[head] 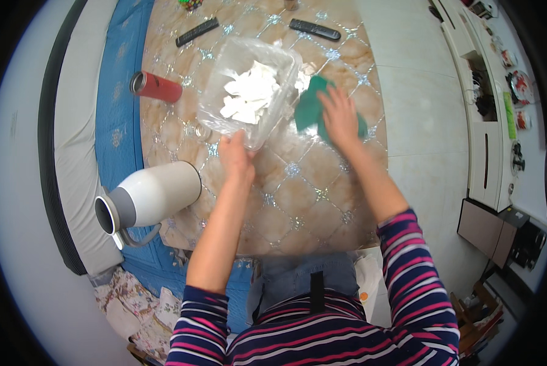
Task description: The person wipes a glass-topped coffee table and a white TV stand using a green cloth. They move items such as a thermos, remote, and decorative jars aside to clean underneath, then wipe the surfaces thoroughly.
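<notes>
My left hand [236, 155] grips the near edge of a clear plastic bin [209, 100] lined with a thin bag. Crumpled white tissues [252, 91] lie inside it. To the right, my right hand [341, 114] presses on a green cloth [309, 107] spread on the patterned table cover [296, 196]; motion blurs both a little, and my palm hides part of the cloth. More crumpled white tissue [305, 75] lies between the bin's right side and the cloth. A small clear glass or plastic item [202, 132] sits just left of my left hand.
A white and grey thermal jug [159, 187] stands at the table's left edge, a red tumbler [161, 88] beyond it. Two black remote controls [197, 32] [315, 29] and a puzzle cube [191, 3] are at the far side. A blue-covered sofa [117, 114] borders the left; a white cabinet [484, 151] is right.
</notes>
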Available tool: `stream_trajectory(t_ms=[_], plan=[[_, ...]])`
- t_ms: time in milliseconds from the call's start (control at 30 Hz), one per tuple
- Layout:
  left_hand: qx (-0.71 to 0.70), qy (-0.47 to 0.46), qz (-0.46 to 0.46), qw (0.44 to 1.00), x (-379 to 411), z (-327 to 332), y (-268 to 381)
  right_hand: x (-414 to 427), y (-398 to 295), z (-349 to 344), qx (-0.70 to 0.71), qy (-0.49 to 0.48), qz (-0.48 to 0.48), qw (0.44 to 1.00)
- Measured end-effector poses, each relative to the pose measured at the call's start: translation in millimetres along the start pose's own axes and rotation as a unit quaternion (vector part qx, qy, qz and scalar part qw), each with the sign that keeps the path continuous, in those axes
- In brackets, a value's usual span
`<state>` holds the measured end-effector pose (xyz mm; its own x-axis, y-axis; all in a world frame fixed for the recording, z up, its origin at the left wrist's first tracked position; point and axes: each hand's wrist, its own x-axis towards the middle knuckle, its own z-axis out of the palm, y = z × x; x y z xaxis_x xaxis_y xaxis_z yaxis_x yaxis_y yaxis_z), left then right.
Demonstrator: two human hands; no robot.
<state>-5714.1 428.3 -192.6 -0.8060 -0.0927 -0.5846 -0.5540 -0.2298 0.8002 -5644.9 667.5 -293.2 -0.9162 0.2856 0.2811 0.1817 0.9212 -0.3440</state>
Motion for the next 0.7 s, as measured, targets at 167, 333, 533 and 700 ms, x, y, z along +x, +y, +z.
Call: stream_trajectory(t_ms=[167, 333, 533, 700], plan=[[0.006, -0.049, 0.043, 0.998, 1.3, -11.3, 60.7, 106.9, -25.3, 65.6, -0.036, 0.102, 0.102, 0.989], [-0.015, -0.033, 0.049, 0.998, 35.8, 6.3, 74.2, 0.6, -121.9, 70.8, 0.071, -0.14, -0.163, 0.974], [0.027, -0.009, -0.013, 1.0, 87.0, 22.0, 30.2, -102.1, -103.7, 8.1, 0.225, -0.228, -0.375, 0.87], [0.068, 0.048, 0.097, 0.992, 50.8, 18.0, 24.8, -14.6, -109.0, 12.3, 0.103, -0.12, -0.144, 0.977]])
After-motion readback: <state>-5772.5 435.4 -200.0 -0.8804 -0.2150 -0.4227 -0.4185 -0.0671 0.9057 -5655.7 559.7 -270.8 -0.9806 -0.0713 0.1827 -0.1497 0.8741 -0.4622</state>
